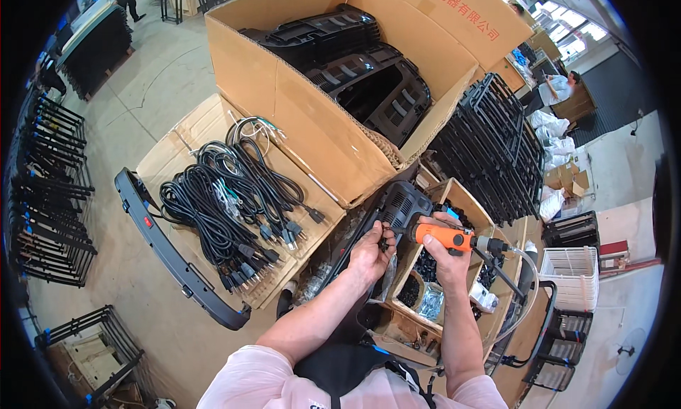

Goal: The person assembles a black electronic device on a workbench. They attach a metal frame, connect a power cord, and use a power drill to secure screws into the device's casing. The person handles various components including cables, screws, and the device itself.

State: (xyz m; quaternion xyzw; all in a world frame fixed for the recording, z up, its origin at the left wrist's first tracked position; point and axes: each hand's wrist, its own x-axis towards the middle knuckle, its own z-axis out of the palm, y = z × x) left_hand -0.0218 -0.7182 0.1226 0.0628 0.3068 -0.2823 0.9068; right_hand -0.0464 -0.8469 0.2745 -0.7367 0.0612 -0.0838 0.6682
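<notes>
My right hand [451,261] is wrapped round an orange air screwdriver [438,236], which lies nearly level with its tip toward the left. A clear air hose [526,288] runs from its back end. My left hand [370,253] is closed, thumb and fingers pinched together close to the tool's tip; whatever they hold is too small to make out. Just beyond both hands sits a black plastic housing [399,205] with a slotted vent. Under the screwdriver is a wooden parts box [397,311] with compartments of small black and silvery pieces.
A large open carton [298,118] with black plastic shells [376,83] stands ahead. To the left, bundled black power cords [220,203] lie on cardboard beside a long curved black part [167,249]. Stacked black frames [489,153] stand at right. Another person [557,90] is far right.
</notes>
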